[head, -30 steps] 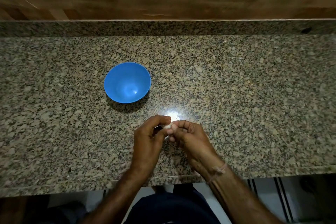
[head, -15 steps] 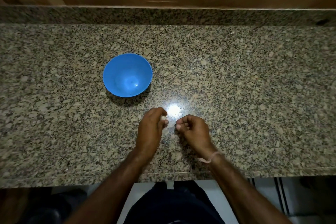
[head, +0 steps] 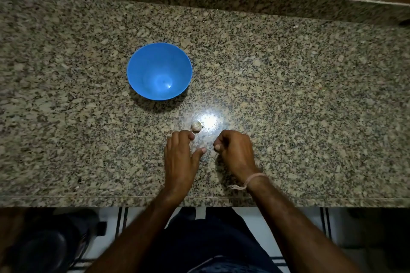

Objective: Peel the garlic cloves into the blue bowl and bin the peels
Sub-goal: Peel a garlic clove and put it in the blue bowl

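- Garlic clove [head: 196, 126] is lying on the granite counter [head: 299, 95], near-right of the blue bowl [head: 142, 86], just beside the left hand [head: 179, 159] fingertips.
- Left hand is resting loose-fingered, holding nothing.
- Right hand [head: 235, 150] is curling inward; any contents are unclear.

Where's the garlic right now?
In the head view the garlic lies on the granite counter near the middle, just beyond the left hand, a little right of the blue bowl and nearer the person.
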Tool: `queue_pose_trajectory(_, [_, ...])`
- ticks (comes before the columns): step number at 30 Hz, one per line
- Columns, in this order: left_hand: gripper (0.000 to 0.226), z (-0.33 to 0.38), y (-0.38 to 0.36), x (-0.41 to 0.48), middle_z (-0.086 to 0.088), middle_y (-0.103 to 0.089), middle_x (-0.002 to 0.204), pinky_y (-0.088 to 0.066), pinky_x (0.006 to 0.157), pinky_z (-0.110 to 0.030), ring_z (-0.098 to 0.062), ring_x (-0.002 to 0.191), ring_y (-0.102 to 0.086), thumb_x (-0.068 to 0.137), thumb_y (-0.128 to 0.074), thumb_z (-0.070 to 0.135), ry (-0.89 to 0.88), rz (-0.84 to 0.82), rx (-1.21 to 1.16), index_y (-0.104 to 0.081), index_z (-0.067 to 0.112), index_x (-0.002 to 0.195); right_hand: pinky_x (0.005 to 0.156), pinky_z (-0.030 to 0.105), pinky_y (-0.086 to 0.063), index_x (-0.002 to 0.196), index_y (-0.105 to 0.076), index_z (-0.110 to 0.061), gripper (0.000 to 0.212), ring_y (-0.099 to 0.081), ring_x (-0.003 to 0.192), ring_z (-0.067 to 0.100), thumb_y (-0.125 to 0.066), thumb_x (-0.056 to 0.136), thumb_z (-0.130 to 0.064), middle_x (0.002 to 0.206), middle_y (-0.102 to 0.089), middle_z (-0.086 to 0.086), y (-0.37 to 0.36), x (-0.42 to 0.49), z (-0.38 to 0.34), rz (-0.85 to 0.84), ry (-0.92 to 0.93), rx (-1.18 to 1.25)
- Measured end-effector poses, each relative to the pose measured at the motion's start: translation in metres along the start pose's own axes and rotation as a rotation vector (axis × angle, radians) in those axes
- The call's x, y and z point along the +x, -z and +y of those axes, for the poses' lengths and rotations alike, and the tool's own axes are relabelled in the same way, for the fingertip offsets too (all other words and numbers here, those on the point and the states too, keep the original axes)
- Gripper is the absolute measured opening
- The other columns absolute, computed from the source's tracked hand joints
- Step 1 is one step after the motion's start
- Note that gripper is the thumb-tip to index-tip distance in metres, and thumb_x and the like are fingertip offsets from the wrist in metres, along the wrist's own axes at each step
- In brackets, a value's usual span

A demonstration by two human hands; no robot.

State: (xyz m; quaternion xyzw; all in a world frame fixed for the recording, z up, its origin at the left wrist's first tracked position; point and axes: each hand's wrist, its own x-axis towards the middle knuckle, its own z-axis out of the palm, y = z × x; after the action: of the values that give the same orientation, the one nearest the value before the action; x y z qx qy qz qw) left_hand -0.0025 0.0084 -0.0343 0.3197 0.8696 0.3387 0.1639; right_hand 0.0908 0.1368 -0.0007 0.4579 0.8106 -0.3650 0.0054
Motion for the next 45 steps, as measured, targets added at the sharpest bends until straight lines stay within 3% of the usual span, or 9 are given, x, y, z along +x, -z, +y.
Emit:
queue_pose_trajectory(4, [0.036, -0.003, -0.001, 0.003, 0.007, -0.051, 0.11, -0.044, 0.084, -0.038, -0.017, 0.103, -0.047, 0.088, -0.078, 0.037, -0.02, -0.026, 0.038, -0.053, 0.025, 0.112, 0.065, 0.032, -0.055, 0.071, -0.067, -0.02, 0.034, -0.064, 0.067, 0.011, -0.06, 0.081, 0.012, 0.07, -0.068, -0.007, -0.002, 0.002, -0.009, -0.001, -0.029, -0.075])
queue_pose_trajectory(11, [0.033, -0.004, -0.003, 0.0, 0.004, -0.054, 0.111, -0.046, 0.085, -0.043, -0.021, 0.104, -0.048, 0.089, -0.078, 0.035, -0.034, -0.011, 0.055, -0.055, 0.024, 0.11, 0.068, 0.039, -0.058, 0.078, -0.068, -0.017, 0.026, -0.065, 0.072, 0.023, -0.06, 0.086, 0.006, 0.079, -0.069, 0.003, -0.014, 0.003, -0.017, 0.043, -0.05, -0.228])
queue_pose_trajectory(24, [0.034, 0.0, -0.001, 0.0, 0.001, -0.054, 0.109, -0.047, 0.086, -0.046, -0.023, 0.104, -0.049, 0.088, -0.079, 0.032, -0.009, -0.017, 0.059, -0.055, 0.023, 0.109, 0.071, 0.038, -0.057, 0.092, -0.07, -0.012, 0.015, -0.068, 0.084, 0.03, -0.063, 0.091, 0.001, 0.095, -0.071, 0.01, -0.015, 0.003, -0.025, 0.066, -0.081, -0.322])
queue_pose_trajectory(34, [0.033, 0.001, -0.001, 0.0, 0.002, -0.055, 0.11, -0.046, 0.086, -0.044, -0.023, 0.104, -0.049, 0.088, -0.079, 0.033, -0.008, -0.018, 0.062, -0.057, 0.023, 0.11, 0.064, 0.031, -0.042, 0.095, -0.068, -0.013, 0.014, -0.066, 0.084, 0.029, -0.063, 0.092, 0.0, 0.097, -0.068, 0.009, -0.019, -0.001, -0.024, 0.105, -0.06, -0.355])
queue_pose_trajectory(39, [0.026, 0.002, -0.001, -0.002, 0.007, -0.057, 0.104, -0.043, 0.087, -0.04, -0.02, 0.101, -0.049, 0.09, -0.076, 0.028, -0.027, -0.027, 0.08, -0.058, 0.028, 0.109, 0.064, 0.029, -0.038, 0.095, -0.065, -0.012, 0.017, -0.057, 0.077, 0.021, -0.064, 0.091, 0.004, 0.097, -0.066, 0.008, -0.024, -0.008, -0.019, 0.159, -0.029, -0.312])
queue_pose_trajectory(45, [0.024, 0.006, -0.001, -0.004, 0.01, -0.058, 0.1, -0.043, 0.09, -0.042, -0.018, 0.099, -0.051, 0.09, -0.075, 0.025, -0.021, -0.039, 0.11, -0.059, 0.031, 0.106, 0.064, 0.033, -0.037, 0.101, -0.064, -0.008, 0.016, -0.062, 0.087, 0.03, -0.06, 0.091, 0.004, 0.099, -0.064, 0.011, -0.024, -0.005, -0.021, 0.14, 0.028, -0.381])
